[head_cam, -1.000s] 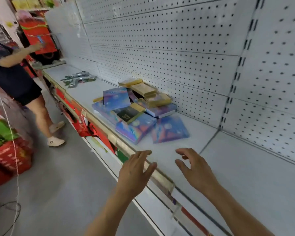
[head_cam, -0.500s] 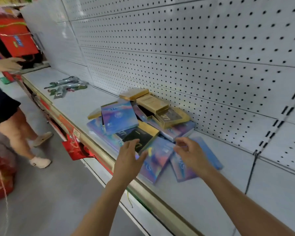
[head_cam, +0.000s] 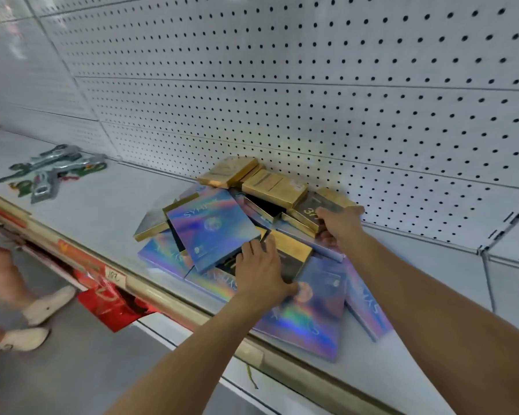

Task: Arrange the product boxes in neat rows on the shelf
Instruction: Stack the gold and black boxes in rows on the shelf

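A loose heap of product boxes lies on the white shelf (head_cam: 102, 205) against the pegboard. On top sits a tilted holographic box (head_cam: 213, 229), and another holographic box (head_cam: 312, 319) lies flat at the shelf's front. Several gold boxes (head_cam: 274, 185) are piled at the back. My left hand (head_cam: 261, 271) lies flat on a black-and-gold box (head_cam: 294, 253) in the middle of the heap, fingertips at the tilted holographic box's edge. My right hand (head_cam: 339, 226) grips a dark gold-edged box marked 377 (head_cam: 309, 209) at the heap's right, thumb on top.
The pegboard back wall (head_cam: 282, 85) rises behind the heap. Packaged tools (head_cam: 48, 172) lie far left on the shelf. A gold price rail (head_cam: 162, 295) runs along the shelf's front edge. Another person's feet (head_cam: 36, 310) and a red bag (head_cam: 108, 304) are on the floor at left.
Both hands have moved forward from the shelf's edge into the heap. My left hand came down on the black-and-gold box and my right hand took hold of the 377 box.
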Demonstrator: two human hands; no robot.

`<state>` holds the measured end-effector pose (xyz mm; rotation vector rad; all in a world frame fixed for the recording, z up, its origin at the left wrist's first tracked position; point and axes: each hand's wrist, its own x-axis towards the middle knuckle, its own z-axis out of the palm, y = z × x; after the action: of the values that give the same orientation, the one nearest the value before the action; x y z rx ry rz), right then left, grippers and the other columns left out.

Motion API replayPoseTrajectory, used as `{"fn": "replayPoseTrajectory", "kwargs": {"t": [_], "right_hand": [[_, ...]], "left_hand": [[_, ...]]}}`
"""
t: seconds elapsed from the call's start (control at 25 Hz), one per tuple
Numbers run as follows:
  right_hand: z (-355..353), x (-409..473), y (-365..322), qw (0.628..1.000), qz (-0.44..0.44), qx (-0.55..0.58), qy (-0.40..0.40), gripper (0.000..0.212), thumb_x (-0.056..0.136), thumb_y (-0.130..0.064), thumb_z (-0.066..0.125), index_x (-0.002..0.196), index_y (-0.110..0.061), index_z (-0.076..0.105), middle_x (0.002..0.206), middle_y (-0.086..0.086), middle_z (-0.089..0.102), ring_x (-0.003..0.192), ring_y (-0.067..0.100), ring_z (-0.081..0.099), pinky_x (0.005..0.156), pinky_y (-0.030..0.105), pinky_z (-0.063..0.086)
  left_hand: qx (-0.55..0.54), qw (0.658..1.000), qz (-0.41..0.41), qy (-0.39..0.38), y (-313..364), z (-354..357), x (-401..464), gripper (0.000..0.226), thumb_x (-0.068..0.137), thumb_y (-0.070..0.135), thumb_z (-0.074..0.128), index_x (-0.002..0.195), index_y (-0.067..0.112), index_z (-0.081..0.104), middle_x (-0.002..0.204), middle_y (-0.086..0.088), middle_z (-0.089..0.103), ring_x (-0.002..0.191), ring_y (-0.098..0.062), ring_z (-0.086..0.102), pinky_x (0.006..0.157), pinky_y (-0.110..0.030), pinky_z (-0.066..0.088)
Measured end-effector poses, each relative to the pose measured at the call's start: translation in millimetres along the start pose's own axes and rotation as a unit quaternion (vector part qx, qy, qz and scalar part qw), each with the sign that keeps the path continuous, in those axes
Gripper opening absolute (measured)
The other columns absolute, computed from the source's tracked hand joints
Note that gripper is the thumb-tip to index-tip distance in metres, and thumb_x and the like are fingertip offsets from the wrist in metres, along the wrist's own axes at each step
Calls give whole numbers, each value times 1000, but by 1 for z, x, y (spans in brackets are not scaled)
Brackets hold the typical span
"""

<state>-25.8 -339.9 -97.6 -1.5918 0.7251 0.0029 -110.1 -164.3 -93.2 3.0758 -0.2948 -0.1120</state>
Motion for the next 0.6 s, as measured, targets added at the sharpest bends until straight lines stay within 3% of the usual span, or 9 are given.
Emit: {"fn": "replayPoseTrajectory", "kwargs": {"t": [0.08, 0.16, 0.28, 0.44, 0.6], "right_hand": [[-4, 2, 0, 998, 28, 45, 16, 56, 81, -19, 72, 122, -11, 34, 65, 12, 50, 32, 12, 39, 37, 20, 38], [-15, -5, 4, 998, 33, 54, 29, 31, 78, -17, 76, 95, -3, 53, 58, 11, 47, 32, 13, 37, 43, 23, 42], [-45, -31, 15, 998, 17, 48, 46, 26, 81, -19, 74, 66, -5, 58, 55, 9, 51, 44, 16, 42, 45, 24, 38], [-90, -67, 41, 993, -13, 111, 27, 13, 87, -15, 66, 93, -3, 65, 80, 14, 66, 68, 23, 59, 58, 29, 46], [-140, -100, 61, 990, -54, 129, 31, 9, 89, -11, 63, 96, -6, 65, 81, 9, 68, 63, 17, 63, 53, 27, 50]], "left_hand": [[-18, 999, -3, -28, 0, 0, 2, 127, 60, 73, 69, 150, 9, 7, 137, -17, 35, 128, -35, 32, 105, -43, 28], [-34, 998, -9, -46, -3, 1, 7, 131, 54, 73, 72, 148, 8, 10, 137, -19, 32, 128, -37, 30, 106, -44, 27], [-59, 996, -2, -73, -8, 2, 12, 126, 53, 69, 75, 145, 9, 13, 137, -18, 27, 129, -38, 26, 107, -45, 27], [-190, 976, 37, -98, -4, -3, 9, 114, 54, 59, 76, 142, 17, 17, 129, -7, 22, 126, -35, 29, 106, -44, 35], [-325, 943, 52, -59, 26, -16, -4, 96, 52, 45, 80, 130, 25, 28, 113, 1, 26, 108, -23, 43, 92, -35, 45]]}}
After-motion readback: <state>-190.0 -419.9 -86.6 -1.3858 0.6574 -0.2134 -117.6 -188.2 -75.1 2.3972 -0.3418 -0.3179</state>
